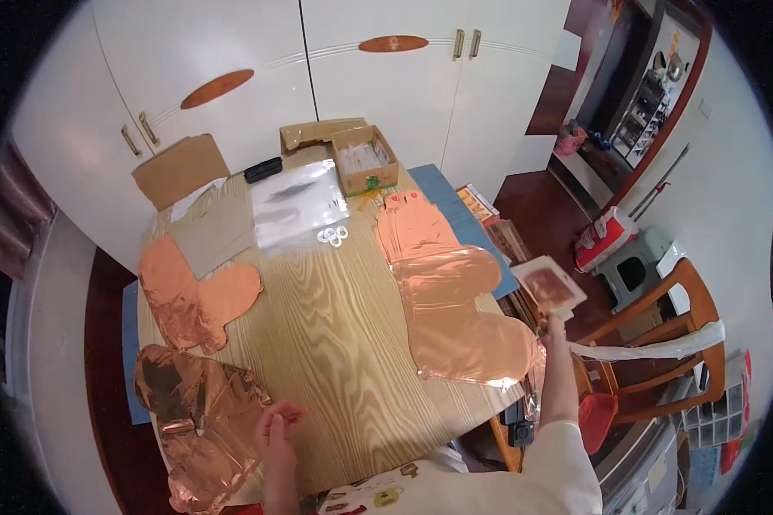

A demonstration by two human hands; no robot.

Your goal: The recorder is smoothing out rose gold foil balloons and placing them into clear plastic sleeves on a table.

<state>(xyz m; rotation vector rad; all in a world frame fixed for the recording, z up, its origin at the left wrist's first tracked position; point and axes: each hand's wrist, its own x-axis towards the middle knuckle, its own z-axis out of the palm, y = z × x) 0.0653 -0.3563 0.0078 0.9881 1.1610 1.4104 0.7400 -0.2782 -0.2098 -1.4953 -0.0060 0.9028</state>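
My right hand (554, 326) is stretched out past the table's right edge and grips a flat, pale-edged packet (548, 287) with something copper-coloured inside. Beside the front left part of the table, my left hand (278, 429) holds nothing, its fingers loosely bent and partly apart. Nearest to it is a crumpled, shiny copper foil balloon (210, 429), lying flat. Another flat copper foil balloon (193, 296) lies farther back on the left. Overlapping copper foil balloons (455, 322) spread along the right side of the wooden table (326, 335).
At the back stand a small cardboard box (368, 163) with clear plastic inside and a black pouch (263, 170). A clear plastic sheet (296, 206) and several white rings (333, 235) lie in front. A wooden chair (696, 326) stands on the right; white cabinets (386, 77) line the back.
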